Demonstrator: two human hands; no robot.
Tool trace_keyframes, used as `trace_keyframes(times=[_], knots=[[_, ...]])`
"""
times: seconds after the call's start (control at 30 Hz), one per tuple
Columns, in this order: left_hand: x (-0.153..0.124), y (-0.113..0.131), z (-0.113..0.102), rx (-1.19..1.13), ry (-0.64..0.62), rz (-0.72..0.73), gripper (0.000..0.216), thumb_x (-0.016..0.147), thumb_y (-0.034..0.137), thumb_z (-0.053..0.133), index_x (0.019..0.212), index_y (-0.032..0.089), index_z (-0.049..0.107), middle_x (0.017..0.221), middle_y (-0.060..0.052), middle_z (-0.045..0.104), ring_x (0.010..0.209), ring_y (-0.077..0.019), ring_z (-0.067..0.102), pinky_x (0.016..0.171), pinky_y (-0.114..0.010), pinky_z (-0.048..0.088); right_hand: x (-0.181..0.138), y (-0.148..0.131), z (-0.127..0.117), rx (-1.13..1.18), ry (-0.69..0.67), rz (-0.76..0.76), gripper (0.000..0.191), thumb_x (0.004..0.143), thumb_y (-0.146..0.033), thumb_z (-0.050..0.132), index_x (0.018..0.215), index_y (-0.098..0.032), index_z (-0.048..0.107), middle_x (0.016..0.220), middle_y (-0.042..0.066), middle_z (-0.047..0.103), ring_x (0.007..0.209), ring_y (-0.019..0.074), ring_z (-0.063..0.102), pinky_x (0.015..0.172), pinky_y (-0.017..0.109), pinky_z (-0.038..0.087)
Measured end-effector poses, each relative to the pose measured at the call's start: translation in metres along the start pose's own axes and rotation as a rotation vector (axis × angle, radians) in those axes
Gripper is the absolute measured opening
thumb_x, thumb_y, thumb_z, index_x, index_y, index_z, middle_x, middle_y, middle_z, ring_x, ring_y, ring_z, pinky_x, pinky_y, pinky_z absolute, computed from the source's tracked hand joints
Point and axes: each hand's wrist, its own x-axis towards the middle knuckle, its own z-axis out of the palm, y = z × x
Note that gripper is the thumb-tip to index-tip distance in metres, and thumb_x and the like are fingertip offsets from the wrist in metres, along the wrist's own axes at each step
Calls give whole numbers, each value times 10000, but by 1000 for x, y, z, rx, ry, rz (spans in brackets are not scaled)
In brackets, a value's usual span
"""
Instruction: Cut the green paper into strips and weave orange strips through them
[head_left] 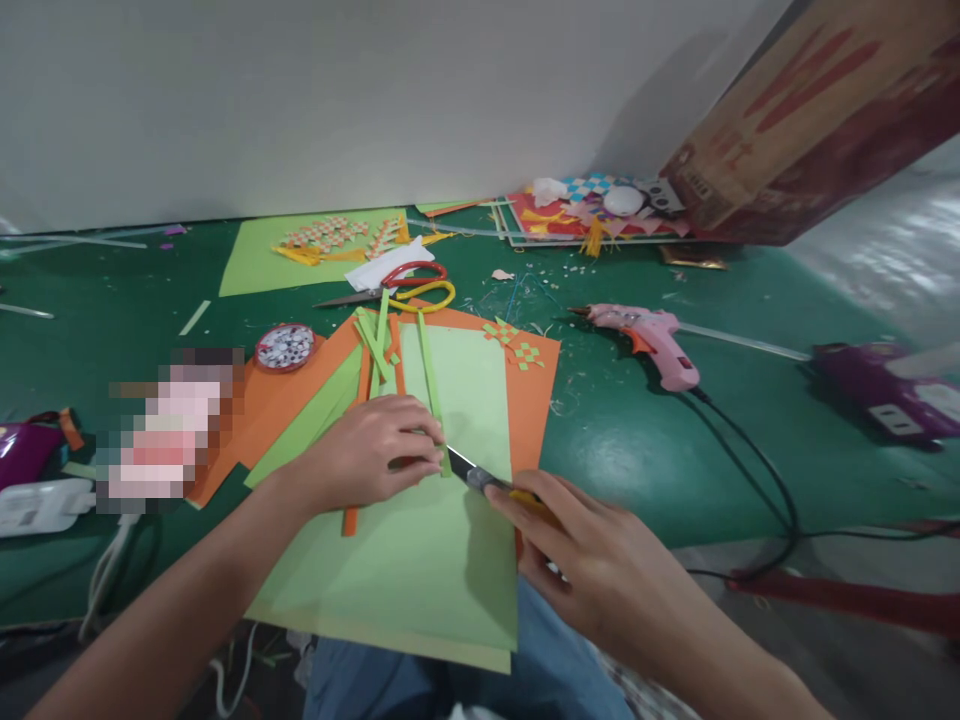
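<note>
My right hand is closed round a yellow-handled utility knife, its blade tip resting on a light green paper sheet. My left hand presses down on the green sheet just left of the blade, fingers curled over paper strips. Several green and orange strips fan out past my left fingers. Orange paper lies under the green sheet.
Red and yellow scissors lie beyond the strips. A pink glue gun with a black cord lies to the right. A round tin of googly eyes sits left. A cardboard box leans at the back right. The green table is littered with scraps.
</note>
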Motion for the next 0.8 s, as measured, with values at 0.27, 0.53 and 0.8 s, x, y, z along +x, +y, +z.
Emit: trace_keyframes(times=[0.27, 0.53, 0.8], knots=[[0, 0, 0, 22, 2, 25, 178, 895, 247, 542, 803, 184, 681, 919, -40, 708, 876, -170, 634, 832, -321, 502, 0, 2, 3, -9, 3, 9, 357, 820, -79, 391, 1100, -97, 612, 922, 109, 624, 733, 178, 639, 565, 306, 559], [1, 1, 0, 57, 11, 45, 192, 905, 238, 523, 797, 186, 672, 907, -36, 705, 872, -167, 633, 830, -321, 501, 4, 7, 3, -21, -20, 4, 354, 816, -86, 421, 1109, -115, 616, 927, 102, 631, 760, 174, 639, 577, 277, 549], [1, 1, 1, 47, 10, 34, 190, 900, 234, 532, 786, 181, 675, 913, -36, 704, 868, -167, 634, 827, -319, 502, 1, 4, 3, -56, 3, 15, 340, 851, -95, 382, 1093, -84, 620, 926, 119, 638, 738, 173, 642, 565, 281, 555]])
